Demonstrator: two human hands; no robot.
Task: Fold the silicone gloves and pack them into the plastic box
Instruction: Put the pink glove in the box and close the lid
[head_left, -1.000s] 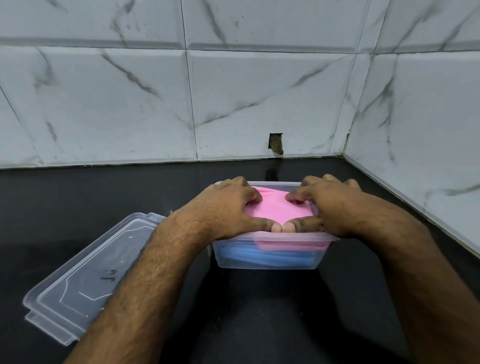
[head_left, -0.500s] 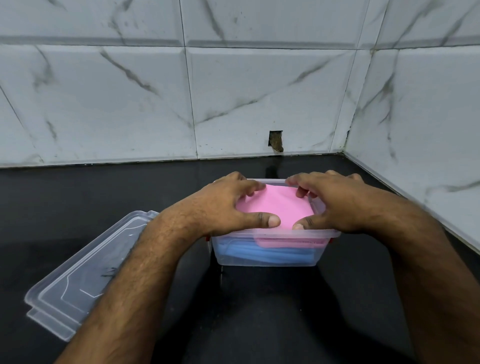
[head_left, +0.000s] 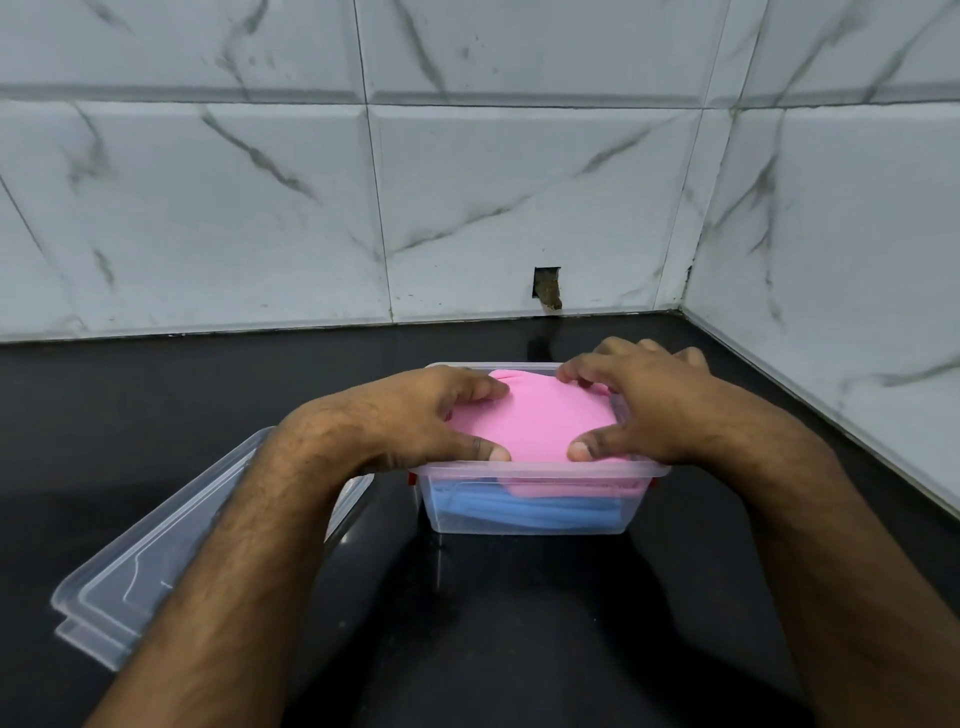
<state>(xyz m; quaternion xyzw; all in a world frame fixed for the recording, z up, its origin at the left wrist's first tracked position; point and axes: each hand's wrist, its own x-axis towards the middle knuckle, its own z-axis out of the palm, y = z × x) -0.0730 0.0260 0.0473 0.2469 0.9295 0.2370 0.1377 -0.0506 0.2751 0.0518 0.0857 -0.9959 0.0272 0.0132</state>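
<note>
The black polished countertop (head_left: 156, 415) is seen below grey-veined white wall tiles (head_left: 519, 197). The clear rectangular plastic box (head_left: 530, 512) is taken as the landmark: it stands on the countertop, with its clear plastic lid (head_left: 130, 587) lying flat to its left, partly crossed by the left forearm. Inside the box, a folded blue silicone glove (head_left: 535, 509) is seen at the bottom, and a folded pink silicone glove (head_left: 540, 421) lies on it, bulging above the box's rim. The left hand (head_left: 415, 415) and right hand (head_left: 654, 410) are spread over the pink glove, fingers bent and pressing down, thumbs at the near rim; nothing is gripped. The step is judged to be tamping. It would be done well if the bulge were pushed evenly below the rim and stray edges tucked inside, so that the lid can be seated.
</note>
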